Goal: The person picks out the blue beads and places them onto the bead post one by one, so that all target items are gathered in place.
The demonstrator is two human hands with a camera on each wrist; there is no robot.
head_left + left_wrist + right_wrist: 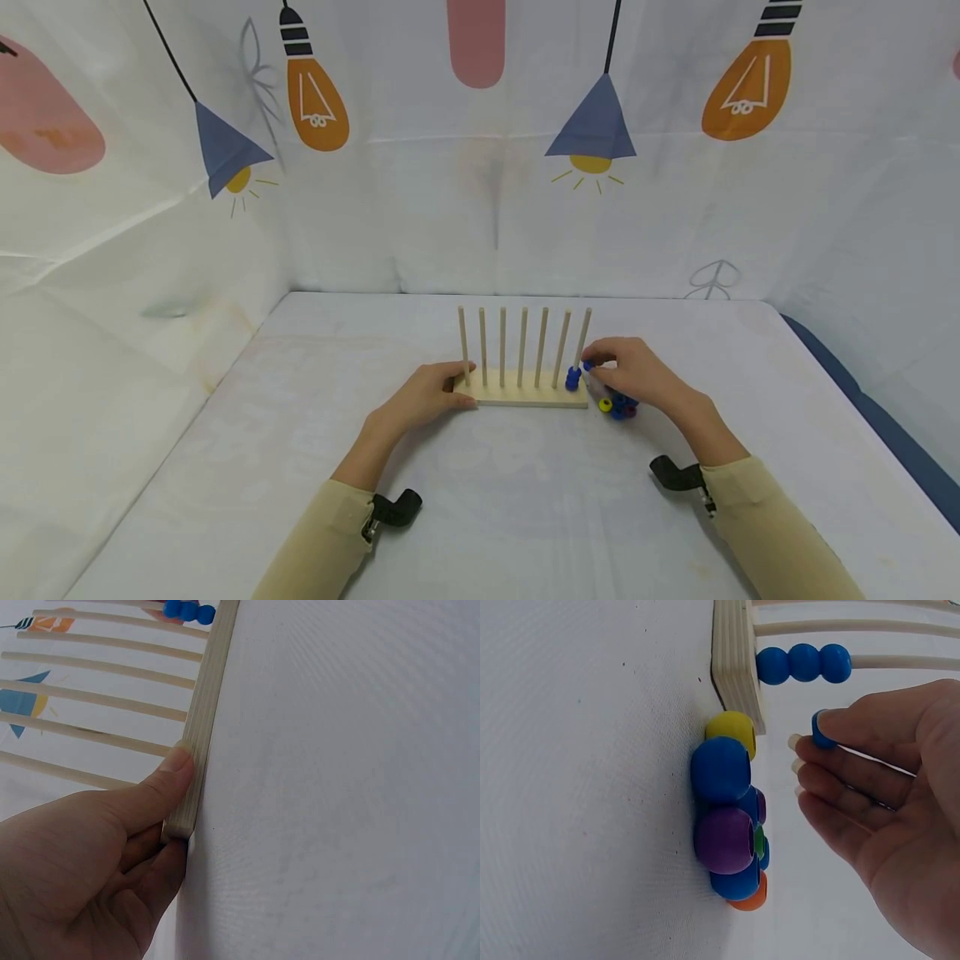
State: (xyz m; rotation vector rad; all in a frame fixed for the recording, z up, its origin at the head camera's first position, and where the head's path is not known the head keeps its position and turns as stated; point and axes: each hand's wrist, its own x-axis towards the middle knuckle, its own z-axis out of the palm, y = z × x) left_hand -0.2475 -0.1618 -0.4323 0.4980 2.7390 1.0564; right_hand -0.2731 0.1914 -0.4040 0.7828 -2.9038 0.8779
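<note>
A pale wooden base (525, 398) with a row of several upright pegs (522, 346) stands on the table. My left hand (431, 390) grips the base's left end, thumb along the front edge in the left wrist view. Three blue beads (804, 663) are stacked at the foot of the rightmost peg. Just right of that peg, my right hand (633, 371) pinches another blue bead (824, 730) between thumb and finger, apart from the stack. Below that hand lies a cluster of loose beads, among them a yellow bead (732, 733), a purple bead (725, 841) and an orange bead (750, 896).
A white cloth covers the table (480, 500). White sheeting (420, 217) printed with lamps and bulbs hangs behind and at the sides. Both sleeves carry black wrist mounts, the left mount (397, 507) and the right mount (675, 473).
</note>
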